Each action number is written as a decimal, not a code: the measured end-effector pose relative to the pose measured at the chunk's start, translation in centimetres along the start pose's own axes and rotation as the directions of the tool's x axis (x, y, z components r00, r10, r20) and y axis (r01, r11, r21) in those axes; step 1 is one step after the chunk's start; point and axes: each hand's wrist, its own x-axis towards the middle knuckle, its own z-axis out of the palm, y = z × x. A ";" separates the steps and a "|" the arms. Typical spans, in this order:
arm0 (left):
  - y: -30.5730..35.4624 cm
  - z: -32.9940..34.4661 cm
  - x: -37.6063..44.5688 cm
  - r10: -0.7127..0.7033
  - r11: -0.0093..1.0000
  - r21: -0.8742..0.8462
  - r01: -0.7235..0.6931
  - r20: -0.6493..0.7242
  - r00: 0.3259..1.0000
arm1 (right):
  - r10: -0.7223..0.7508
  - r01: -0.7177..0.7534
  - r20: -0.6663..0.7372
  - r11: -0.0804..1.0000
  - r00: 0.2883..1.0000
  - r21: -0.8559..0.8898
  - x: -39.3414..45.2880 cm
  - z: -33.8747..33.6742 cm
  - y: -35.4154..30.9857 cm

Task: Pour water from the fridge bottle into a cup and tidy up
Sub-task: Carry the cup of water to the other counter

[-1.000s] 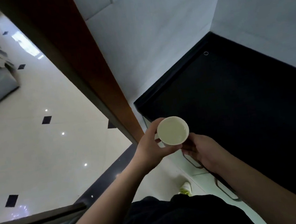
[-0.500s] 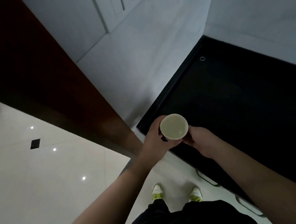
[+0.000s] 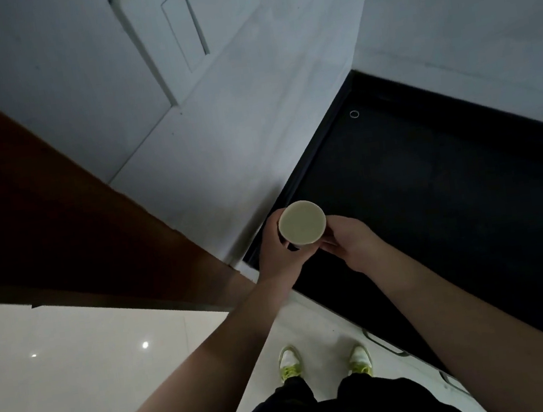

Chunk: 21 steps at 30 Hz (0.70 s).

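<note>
A pale paper cup (image 3: 302,224) is held upright at chest height, seen from straight above, over the near left corner of a black countertop (image 3: 434,191). My left hand (image 3: 277,250) grips its left side with the fingers curled round the wall. On the cup's right side my right hand (image 3: 349,242) holds it, the fingertips pinching below the rim. The inside of the cup looks pale and I cannot tell whether it holds water. No bottle or fridge is in view.
A white tiled wall (image 3: 235,124) with a light switch plate (image 3: 191,29) rises behind the counter's left end. A brown wooden door frame (image 3: 56,206) runs diagonally at left. Glossy cream floor tiles (image 3: 94,367) lie below, and my shoes (image 3: 289,364) stand at the counter's front.
The view has swung right and upward, bringing the switch plate in and the bright room out. Both hands keep hold of the cup, now nearer the counter's corner.
</note>
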 end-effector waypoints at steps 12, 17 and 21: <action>0.4 0.9 2.2 0.035 0.999 -0.010 -0.037 -0.100 0.994 | -0.097 0.094 0.085 0.995 0.992 0.042 1.4 -0.2 -0.9; 0.4 1.3 2.5 0.073 0.992 0.117 -0.053 -0.174 0.982 | -0.064 0.045 0.142 0.991 0.988 0.130 0.8 -0.2 -0.9; 0.5 0.9 2.1 0.056 0.986 0.165 -0.024 -0.194 0.979 | -0.052 0.032 0.162 0.992 0.985 0.124 0.5 -0.3 -0.9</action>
